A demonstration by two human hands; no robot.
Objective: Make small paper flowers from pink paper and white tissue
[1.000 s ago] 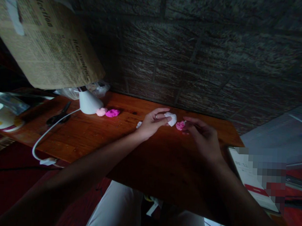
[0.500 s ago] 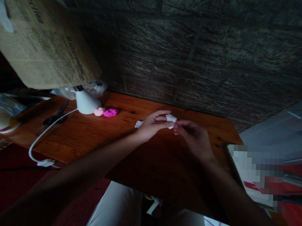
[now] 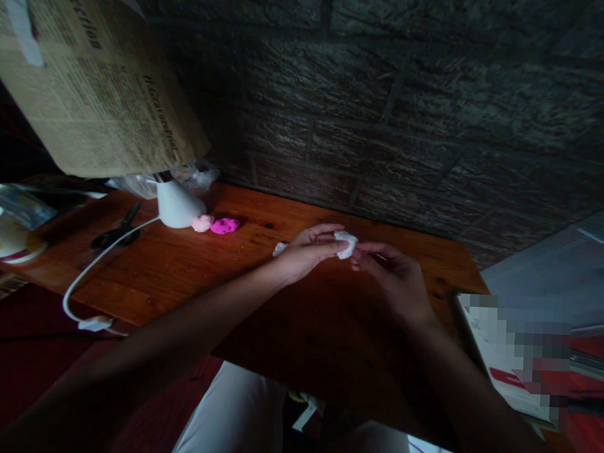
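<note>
Between my hands, above the wooden table (image 3: 250, 277), is a small white piece (image 3: 347, 244), soft and uneven like clay or crumpled tissue. My left hand (image 3: 305, 252) pinches its left side between thumb and fingers. On the other side, my right hand (image 3: 398, 277) has its thumb and fingertips closed at the piece's right edge. A second white lump (image 3: 279, 249) lies on the table, partly hidden behind my left wrist. Farther left, a pale pink lump (image 3: 203, 223) touches a bright pink lump (image 3: 225, 225), both clay-like.
A lamp base (image 3: 177, 204) with a newsprint shade (image 3: 117, 105) stands at the left, its white cord (image 3: 77, 277) looping off the front edge. Black scissors (image 3: 116, 235) and a white cup (image 3: 6, 237) are nearby. A partly blurred box-like object (image 3: 506, 369) sits right; a stone-patterned wall (image 3: 346, 121) rises behind.
The white piece has turned slightly between my fingers and shows more of its face. My view has shifted a little, so the surroundings appear slightly farther right.
</note>
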